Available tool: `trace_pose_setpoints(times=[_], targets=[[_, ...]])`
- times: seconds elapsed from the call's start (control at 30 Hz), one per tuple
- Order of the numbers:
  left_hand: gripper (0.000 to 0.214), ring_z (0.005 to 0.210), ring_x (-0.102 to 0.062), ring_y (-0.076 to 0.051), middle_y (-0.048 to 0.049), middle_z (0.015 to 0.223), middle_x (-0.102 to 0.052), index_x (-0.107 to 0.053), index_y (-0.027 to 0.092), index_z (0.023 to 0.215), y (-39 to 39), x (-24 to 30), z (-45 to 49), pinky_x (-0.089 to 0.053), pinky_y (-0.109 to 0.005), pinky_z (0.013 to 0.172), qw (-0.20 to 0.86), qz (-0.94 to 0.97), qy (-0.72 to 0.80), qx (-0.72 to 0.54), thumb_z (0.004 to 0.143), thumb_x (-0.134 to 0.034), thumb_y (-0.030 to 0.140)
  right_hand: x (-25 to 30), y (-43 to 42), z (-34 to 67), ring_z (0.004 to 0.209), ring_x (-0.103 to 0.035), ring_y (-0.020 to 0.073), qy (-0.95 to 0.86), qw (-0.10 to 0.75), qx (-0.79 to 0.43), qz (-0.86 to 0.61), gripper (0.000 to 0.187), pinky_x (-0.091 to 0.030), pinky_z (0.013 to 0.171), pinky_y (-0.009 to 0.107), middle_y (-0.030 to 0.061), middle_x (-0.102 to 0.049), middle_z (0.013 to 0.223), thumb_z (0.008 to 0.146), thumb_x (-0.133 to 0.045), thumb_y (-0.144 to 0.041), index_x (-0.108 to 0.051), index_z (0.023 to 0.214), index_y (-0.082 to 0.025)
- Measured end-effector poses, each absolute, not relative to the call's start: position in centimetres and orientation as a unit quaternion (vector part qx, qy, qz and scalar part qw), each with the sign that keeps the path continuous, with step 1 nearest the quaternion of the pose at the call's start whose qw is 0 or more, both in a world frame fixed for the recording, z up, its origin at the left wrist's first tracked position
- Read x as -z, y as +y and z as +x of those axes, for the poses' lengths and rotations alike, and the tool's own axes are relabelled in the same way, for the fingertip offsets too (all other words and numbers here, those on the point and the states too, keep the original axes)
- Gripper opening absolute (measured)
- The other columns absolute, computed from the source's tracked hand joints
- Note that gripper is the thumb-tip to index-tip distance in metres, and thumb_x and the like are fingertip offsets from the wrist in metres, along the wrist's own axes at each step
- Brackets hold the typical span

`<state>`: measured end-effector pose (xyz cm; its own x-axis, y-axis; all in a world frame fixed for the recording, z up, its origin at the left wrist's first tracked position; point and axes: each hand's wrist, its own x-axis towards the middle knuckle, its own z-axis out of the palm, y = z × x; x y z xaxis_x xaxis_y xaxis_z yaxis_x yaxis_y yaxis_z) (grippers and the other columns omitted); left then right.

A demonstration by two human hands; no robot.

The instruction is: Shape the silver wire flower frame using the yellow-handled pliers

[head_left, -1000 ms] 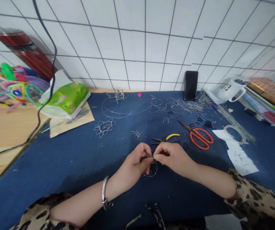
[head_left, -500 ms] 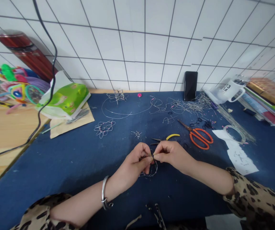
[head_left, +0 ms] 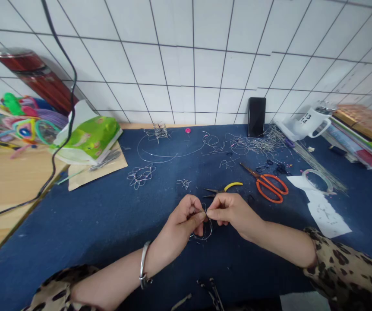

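Fine silvery wire bent into a loop (head_left: pixel 211 231), with tiny beads along it, hangs below my fingertips above the blue mat. My left hand (head_left: pixel 187 220) pinches this wire between thumb and forefinger. Close beside it, my right hand (head_left: pixel 233 214) is closed in a pinch at the same spot on the wire. The exact point of contact is partly hidden by the fingers. Just beyond my hands lie pliers with a yellow handle (head_left: pixel 233 185), partly covered by my right hand. Orange-handled scissors (head_left: pixel 272 186) rest further right.
Bent wire pieces, a flower-shaped wire (head_left: pixel 141 176) and a tangled wire pile (head_left: pixel 260 144) lie on the blue mat (head_left: pixel 102 224). A phone (head_left: pixel 256 116) leans on the tiled wall. At right stand a white mug (head_left: pixel 312 123) and books (head_left: pixel 364 136); a green tissue pack (head_left: pixel 92 136) sits left.
The view has shifted slightly. Both hands keep their pinches on the wire loop and have barely moved.
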<state>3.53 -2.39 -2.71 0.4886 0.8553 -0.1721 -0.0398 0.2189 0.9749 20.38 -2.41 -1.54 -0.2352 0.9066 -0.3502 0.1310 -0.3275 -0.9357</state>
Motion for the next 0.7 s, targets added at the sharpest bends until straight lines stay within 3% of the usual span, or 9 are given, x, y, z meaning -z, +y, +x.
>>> trace_pose_setpoints(times=[0.33, 0.57, 0.7], targets=[[0.006, 0.057, -0.05, -0.009, 0.0014, 0.072, -0.055, -0.042, 0.017, 0.085, -2.2, 2.5, 3.4, -0.038, -0.023, 0.055, 0.695, 0.521, 0.372, -0.327, 0.087, -0.047, 0.016, 1.2, -1.3, 21.3, 0.048, -0.038, 0.0055, -0.479, 0.267, -0.661, -0.513, 0.011, -0.027, 0.044, 0.02, -0.0036, -0.052, 0.054, 0.063, -0.068, -0.023, -0.061, 0.065, -0.015], [0.005, 0.056, -0.05, -0.009, 0.0015, 0.071, -0.055, -0.043, 0.017, 0.084, -2.2, 2.5, 3.5, -0.037, -0.023, 0.054, 0.685, 0.533, 0.371, -0.331, 0.087, -0.047, 0.017, 1.3, -1.9, 20.6, 0.061, -0.047, 0.009, -0.491, 0.329, -0.611, -0.526, 0.012, -0.035, 0.06, 0.023, -0.0019, -0.058, 0.062, 0.065, -0.068, -0.025, -0.061, 0.065, -0.015], [0.006, 0.055, -0.05, -0.009, 0.0019, 0.07, -0.054, -0.042, 0.017, 0.083, -2.2, 2.5, 3.6, -0.037, -0.023, 0.054, 0.682, 0.535, 0.373, -0.331, 0.087, -0.046, 0.016, 1.3, -2.2, 20.2, 0.06, -0.044, 0.0086, -0.483, 0.335, -0.602, -0.541, 0.013, -0.033, 0.06, 0.024, -0.0027, -0.056, 0.06, 0.066, -0.067, -0.026, -0.06, 0.064, -0.016]])
